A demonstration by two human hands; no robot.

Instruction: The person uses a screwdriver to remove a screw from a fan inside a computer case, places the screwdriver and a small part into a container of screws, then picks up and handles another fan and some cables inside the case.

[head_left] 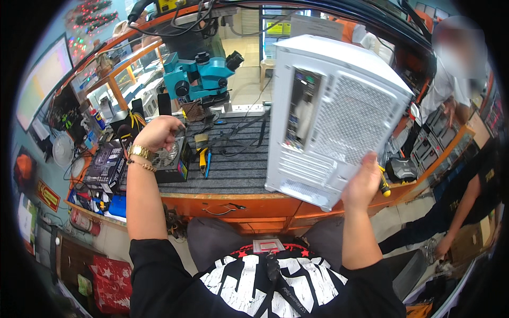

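Observation:
A white computer case (350, 111) stands tilted on the bench, its back panel with vent holes and slot covers facing me. My right hand (363, 183) grips its lower right edge, thumb on the back panel. Through the rectangular opening in that panel, some ports and inner parts show. Over on the left, my left hand (160, 133) is closed above a black power supply (174, 163) with a round fan grille. Whatever is between its fingers is too small to make out. A brush (201, 139), a yellow-and-black tool (203, 159) and a blue tool (208, 164) lie beside the power supply.
A teal microscope (199, 77) stands behind the mat (233, 172). Black cables (241, 140) lie across the mat. At left is a motherboard box (106, 165). A yellow-handled screwdriver (385, 185) is right of the case. Other people (450, 90) stand at the right.

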